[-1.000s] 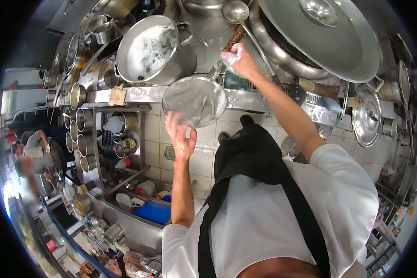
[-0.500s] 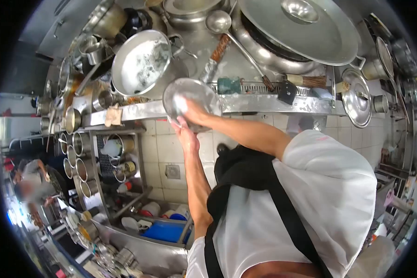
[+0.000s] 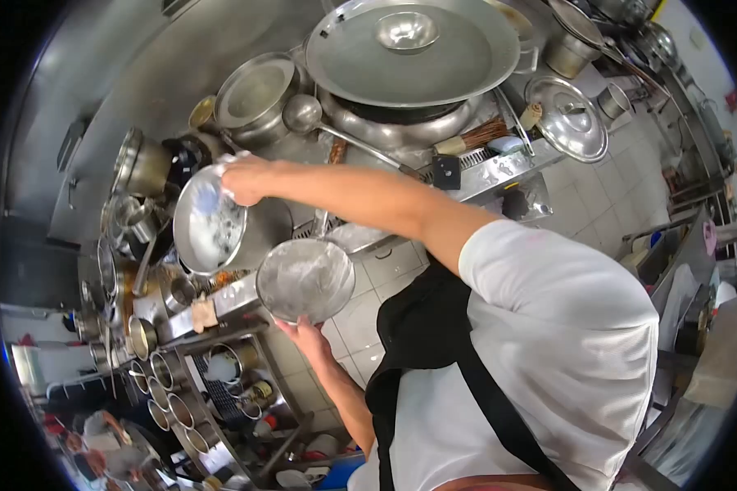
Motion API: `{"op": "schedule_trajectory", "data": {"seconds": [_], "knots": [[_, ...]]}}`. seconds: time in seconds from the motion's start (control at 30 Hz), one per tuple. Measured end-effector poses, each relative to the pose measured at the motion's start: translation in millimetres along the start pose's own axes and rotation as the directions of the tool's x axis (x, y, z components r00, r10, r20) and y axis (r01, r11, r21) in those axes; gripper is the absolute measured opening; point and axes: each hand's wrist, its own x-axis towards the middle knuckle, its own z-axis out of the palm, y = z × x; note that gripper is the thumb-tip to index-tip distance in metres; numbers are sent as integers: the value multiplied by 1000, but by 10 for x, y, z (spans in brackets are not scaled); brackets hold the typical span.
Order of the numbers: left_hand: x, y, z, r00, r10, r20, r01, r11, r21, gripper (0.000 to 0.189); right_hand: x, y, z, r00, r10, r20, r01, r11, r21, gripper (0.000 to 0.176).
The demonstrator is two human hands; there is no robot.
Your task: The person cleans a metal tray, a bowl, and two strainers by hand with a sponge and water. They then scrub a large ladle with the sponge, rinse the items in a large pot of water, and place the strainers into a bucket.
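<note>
A round metal bowl (image 3: 306, 280) is tilted toward the camera, its inside streaked with wet suds. My left hand (image 3: 307, 337) grips its lower rim, with the thumb on the edge. Stretched out to the upper left, my right hand (image 3: 247, 178) is closed round something white and wet, too blurred to name. It is over the rim of a large metal pot (image 3: 258, 233) that holds foamy water. A ladle (image 3: 303, 114) lies behind the bowl, beyond my right forearm.
A wide wok-like pan (image 3: 336, 61) with a small bowl (image 3: 407, 33) stands at the back. On the right is a round lid (image 3: 569, 123). A shelf rack of metal cups (image 3: 182, 409) is at lower left. Another person (image 3: 119, 446) is farther off there.
My right hand has left the inside of the bowl and moved up and left to the foamy pot. My left hand still holds the bowl, now lower in view. The whole view has turned.
</note>
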Motion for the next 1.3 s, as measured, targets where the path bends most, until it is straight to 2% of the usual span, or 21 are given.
{"op": "schedule_trajectory", "data": {"seconds": [0.03, 0.07, 0.13, 0.27, 0.33, 0.37, 0.43, 0.5, 0.6, 0.67, 0.73, 0.8, 0.9, 0.97, 1.03, 1.1, 1.13, 1.2, 1.23, 1.27, 1.3], "knots": [[4, -39, -41, 999, 33, 14, -33, 999, -3, 69, 36, 151, -204, 962, 98, 254, -144, 974, 172, 44], [14, -86, -100, 998, 60, 12, -60, 998, -3, 73, 120, 589, -126, 1000, 4, -31, 5, 955, 295, 40], [206, -323, -198, 997, 82, 8, -82, 996, -22, 72, -196, 1133, -793, 972, 215, -96, -201, 970, 137, 30], [244, -352, 67, 987, -144, -71, 140, 988, -61, 67, -642, 2641, -1169, 982, 144, -120, -165, 970, -181, 21], [245, -244, 244, 960, -246, -129, 239, 968, -73, 64, -976, 2093, -1089, 954, 279, 114, -301, 892, 336, 20], [190, -174, 321, 967, -182, -178, 185, 983, 1, 61, -1105, 1968, -914, 954, 143, 264, -276, 761, 587, 19], [79, -139, 340, 959, -101, -265, 125, 989, 75, 57, -1188, 1556, -610, 957, 44, 287, -202, 811, 550, 25], [-132, -226, 205, 934, 209, -289, -142, 961, 236, 52, -955, 1187, -469, 927, 62, 369, -284, 761, 584, 25], [-421, -257, 68, 887, 281, -367, -178, 941, 289, 50, -326, 679, -19, 998, 16, 53, -45, 789, 612, 23], [-553, -298, -88, 881, 274, -387, -145, 933, 330, 50, 291, 416, 334, 980, -196, 24, 158, 850, 503, 21], [-584, -360, -280, 876, 305, -373, -145, 905, 400, 50, 847, 309, 791, 952, -270, 147, 200, 907, 370, 55], [-599, -364, -440, 875, 295, -383, -144, 915, 377, 50, 1124, 339, 1293, 926, -344, 154, 342, 939, 39, 50], [-563, -307, -582, 870, 270, -412, -146, 940, 308, 50, 1399, 349, 1499, 830, -280, 482, 387, 912, -136, 38], [-553, -336, -794, 887, 255, -384, -97, 917, 386, 51, 1542, 315, 1585, 926, -83, 368, 94, 996, -12, 26], [-570, -346, -967, 889, 212, -407, -100, 955, 279, 51, 1124, 195, 847, 958, -285, 1, 285, 958, 27, 20], [-476, -387, -1220, 906, 72, -417, 3, 984, 178, 55, 1063, 1184, 1394, 734, -396, -552, 316, 918, -238, 15], [-447, -420, -1344, 912, 15, -409, 44, 990, 135, 57, 576, 493, 199, 953, 161, -258, -2, 853, 523, 24], [-362, -300, -1319, 926, 31, -375, 10, 994, 107, 58, 255, 1056, 192, 809, 466, -358, -335, 866, 371, 19], [-332, -245, -1323, 929, 55, -365, -26, 996, 83, 58, 28, 1375, 327, 697, 691, -193, -401, 598, 693, 21], [-278, -292, -1403, 944, 31, -327, -16, 999, 49, 59, -280, 1856, 553, 802, 597, -22, -353, 503, 788, 21], [-235, -267, -1414, 950, 29, -310, -15, 999, 49, 59, -621, 1651, 735, 718, 685, 124, -283, 125, 951, 17]]}}
